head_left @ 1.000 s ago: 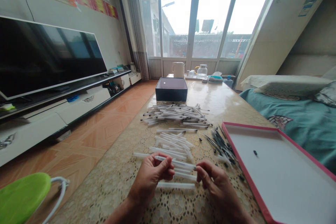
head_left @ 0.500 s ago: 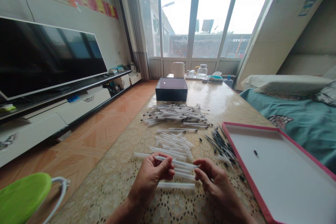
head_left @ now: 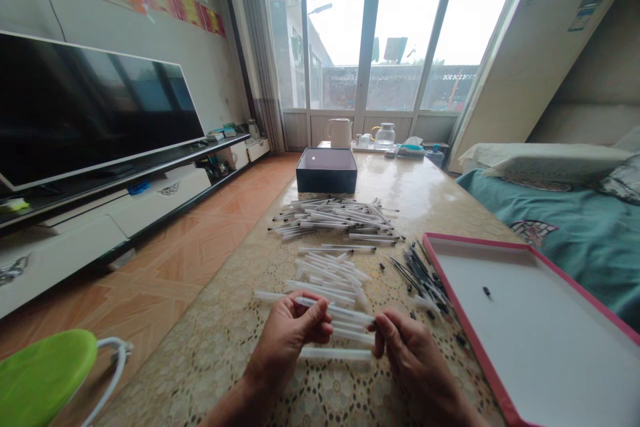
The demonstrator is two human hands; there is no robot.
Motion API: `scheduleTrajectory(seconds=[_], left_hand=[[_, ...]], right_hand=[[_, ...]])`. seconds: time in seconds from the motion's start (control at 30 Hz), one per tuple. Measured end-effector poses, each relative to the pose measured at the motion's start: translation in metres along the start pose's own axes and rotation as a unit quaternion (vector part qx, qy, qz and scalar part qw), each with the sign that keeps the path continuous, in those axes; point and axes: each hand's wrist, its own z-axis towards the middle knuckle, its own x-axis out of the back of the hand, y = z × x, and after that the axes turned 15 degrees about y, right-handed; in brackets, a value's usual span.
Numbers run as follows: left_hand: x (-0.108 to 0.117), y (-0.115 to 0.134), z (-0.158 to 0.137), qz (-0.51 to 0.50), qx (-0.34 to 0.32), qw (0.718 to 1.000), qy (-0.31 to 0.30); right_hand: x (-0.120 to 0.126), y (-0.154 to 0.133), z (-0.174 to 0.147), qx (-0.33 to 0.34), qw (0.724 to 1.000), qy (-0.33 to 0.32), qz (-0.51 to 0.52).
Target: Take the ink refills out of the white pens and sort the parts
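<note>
My left hand (head_left: 286,337) is closed in a pinch around a translucent white pen barrel (head_left: 350,313), which points to the right over the table. At the barrel's right end, my right hand (head_left: 413,350) has thumb and forefinger pressed together on a small black pen plug (head_left: 371,325), mostly hidden by the fingertips. Beneath and beyond the hands lie several loose pen barrels (head_left: 335,353), roughly side by side. Right of them are thin black refills (head_left: 414,268) in a heap, with small black plugs (head_left: 382,267) scattered around.
A pile of pens with black ends (head_left: 335,219) lies farther back, before a dark open box (head_left: 327,180). At right is a pink-rimmed white tray (head_left: 565,340) with one black plug (head_left: 487,292) in it. A green stool (head_left: 47,377) stands lower left.
My right thumb and forefinger have closed together at the barrel's right end, the hand turning slightly. The left hand and barrel have stayed almost still.
</note>
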Motion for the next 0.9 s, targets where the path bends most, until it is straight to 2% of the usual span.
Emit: scheduleTrajectory(seconds=[0.2,0.4,0.67,0.9], left_hand=[[-0.0007,0.0002,-0.0017,-0.003,-0.005,1.000,0.001],[-0.0002,-0.0010,-0.0016,-0.001,-0.002,1.000,-0.006],[-0.0001,-0.0011,-0.0015,-0.003,-0.001,1.000,0.001],[0.0003,-0.0005,-0.0013,-0.003,-0.001,1.000,-0.001]], right_hand=[[-0.0005,-0.0010,0.0006,-0.044,0.997,-0.027,0.053],[0.0004,-0.0023,-0.0008,-0.035,0.999,-0.015,0.026],[-0.0050,0.0027,0.0024,-0.101,0.983,-0.037,0.151],[-0.0049,0.0026,0.0007,-0.100,0.984,-0.036,0.145]])
